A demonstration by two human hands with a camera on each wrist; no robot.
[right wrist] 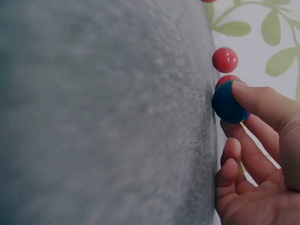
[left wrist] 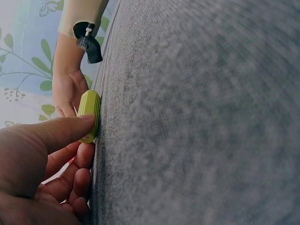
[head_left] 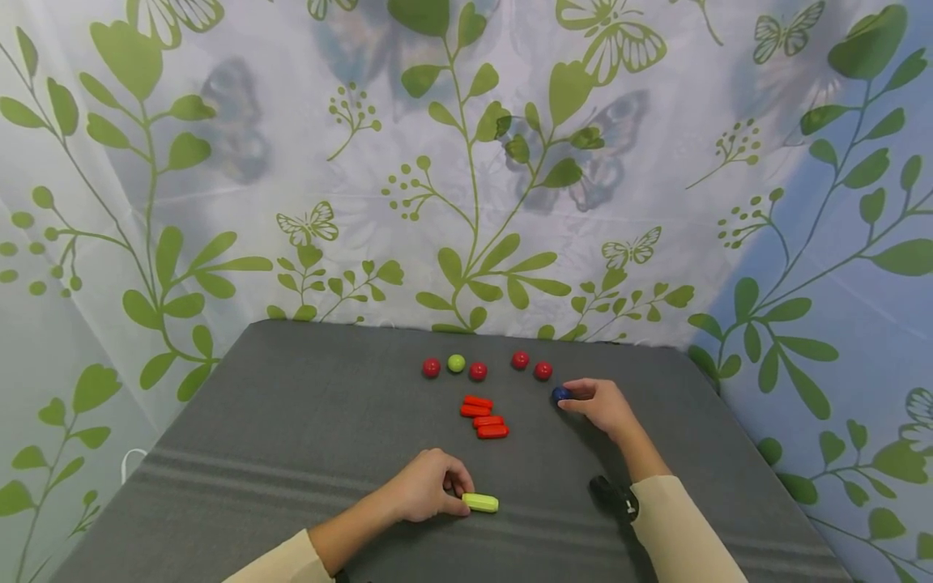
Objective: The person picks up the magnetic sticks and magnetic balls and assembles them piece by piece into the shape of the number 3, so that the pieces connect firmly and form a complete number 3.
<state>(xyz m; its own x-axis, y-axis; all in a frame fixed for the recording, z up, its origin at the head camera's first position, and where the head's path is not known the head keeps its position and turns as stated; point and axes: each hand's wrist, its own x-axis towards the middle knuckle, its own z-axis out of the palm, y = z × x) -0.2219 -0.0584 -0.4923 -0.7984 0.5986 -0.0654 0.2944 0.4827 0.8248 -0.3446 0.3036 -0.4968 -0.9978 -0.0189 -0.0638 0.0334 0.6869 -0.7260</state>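
My left hand (head_left: 430, 487) pinches one end of a yellow-green ridged bar (head_left: 481, 503) low on the grey table; in the left wrist view the thumb lies over the bar (left wrist: 89, 112). Farther off to the right, my right hand (head_left: 599, 405) holds a dark blue ball (head_left: 560, 394) between thumb and fingers. The right wrist view shows the thumb on top of this blue ball (right wrist: 229, 103), right at the cloth surface. Between the hands lie several red bars (head_left: 488, 421), set side by side in two pairs.
A loose row at the back holds red balls (head_left: 432, 368) and one green ball (head_left: 456, 363); two of the red ones (head_left: 543, 371) sit nearest the blue ball. A leaf-printed curtain (head_left: 364, 162) hangs behind the grey table (head_left: 306, 421). A black camera (head_left: 603, 491) juts from the right wrist.
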